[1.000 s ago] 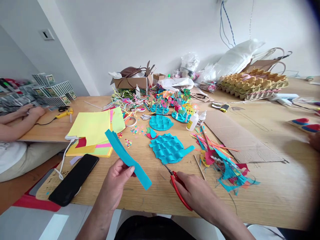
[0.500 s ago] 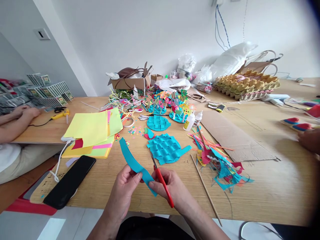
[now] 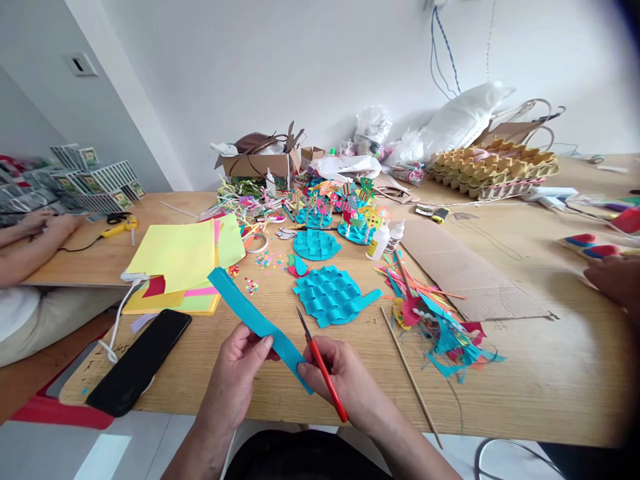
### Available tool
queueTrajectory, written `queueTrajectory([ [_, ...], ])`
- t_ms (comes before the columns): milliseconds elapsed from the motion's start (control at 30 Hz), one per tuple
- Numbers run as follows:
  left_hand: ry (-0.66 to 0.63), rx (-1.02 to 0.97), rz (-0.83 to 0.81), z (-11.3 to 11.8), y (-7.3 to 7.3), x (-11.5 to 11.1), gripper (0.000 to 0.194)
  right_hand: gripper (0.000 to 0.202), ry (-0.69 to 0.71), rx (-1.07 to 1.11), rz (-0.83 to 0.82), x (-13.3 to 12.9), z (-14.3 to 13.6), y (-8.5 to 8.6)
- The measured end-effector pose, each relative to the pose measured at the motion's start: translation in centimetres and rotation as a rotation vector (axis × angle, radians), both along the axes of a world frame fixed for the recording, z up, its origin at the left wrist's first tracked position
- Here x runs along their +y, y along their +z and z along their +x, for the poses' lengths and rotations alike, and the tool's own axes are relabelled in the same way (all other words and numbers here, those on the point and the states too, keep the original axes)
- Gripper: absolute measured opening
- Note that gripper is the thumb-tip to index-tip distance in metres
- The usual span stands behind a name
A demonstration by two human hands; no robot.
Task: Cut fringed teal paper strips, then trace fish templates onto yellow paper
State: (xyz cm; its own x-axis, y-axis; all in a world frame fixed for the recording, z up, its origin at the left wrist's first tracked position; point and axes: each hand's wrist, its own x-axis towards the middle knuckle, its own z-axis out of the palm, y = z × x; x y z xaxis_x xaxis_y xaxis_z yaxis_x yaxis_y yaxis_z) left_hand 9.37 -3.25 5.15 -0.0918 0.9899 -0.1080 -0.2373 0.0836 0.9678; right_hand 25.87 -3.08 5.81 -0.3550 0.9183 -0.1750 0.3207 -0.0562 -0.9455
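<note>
A long blue paper strip (image 3: 240,307) slants between my hands above the front of the table. My left hand (image 3: 240,367) pinches it near the middle, thumb on top. My right hand (image 3: 340,373) holds red-handled scissors (image 3: 323,367) in its palm, blades pointing away from me, while its thumb and finger grip the strip's near end. Just beyond the scissors lies a woven blue paper piece (image 3: 330,295) with one strip end sticking out to the right. A smaller woven blue oval (image 3: 316,245) lies behind it.
Yellow paper sheets (image 3: 173,250) and a black phone (image 3: 140,362) lie left. Glue bottles (image 3: 379,241), a thin wooden stick (image 3: 413,380), paper scraps (image 3: 450,340) and cardboard (image 3: 465,273) are to the right. Other people's hands (image 3: 615,280) show at both sides.
The strip's far end has swung left and the strip has straightened, showing a doubled edge. My left hand has shifted slightly left; my right hand has barely moved.
</note>
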Motion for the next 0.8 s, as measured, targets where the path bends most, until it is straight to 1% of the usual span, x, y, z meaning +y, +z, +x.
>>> queueTrajectory([
  [100,0.025,-0.027,-0.014,-0.3,0.4,-0.1,0.015,0.023,0.026,-0.073,0.048,0.2,1.2,0.2],
  [167,0.015,-0.053,-0.029,-0.5,0.6,-0.2,0.016,0.027,0.032,-0.151,0.072,0.2,1.9,0.1],
  [233,-0.003,-0.07,-0.033,-0.4,0.9,-0.3,0.016,0.03,0.069,-0.209,0.087,0.1,2.4,0.1],
  [367,0.032,-0.026,0.0,0.0,1.3,-0.4,0.018,0.037,0.181,-0.213,0.069,-0.8,2.5,0.7],
  [500,0.071,0.023,0.012,0.4,1.7,-0.4,0.019,0.036,0.235,-0.222,0.084,-1.5,2.4,1.5],
  [667,0.07,0.01,-0.029,0.1,1.8,-0.5,0.022,0.035,0.218,-0.337,0.16,-1.6,2.8,1.4],
  [733,0.074,0.002,-0.036,-0.1,1.8,-0.5,0.023,0.034,0.163,-0.437,0.192,-1.4,3.1,1.2],
  [800,0.082,0.004,-0.036,-0.3,1.9,-0.6,0.023,0.031,0.068,-0.577,0.23,-1.3,3.4,1.0],
])
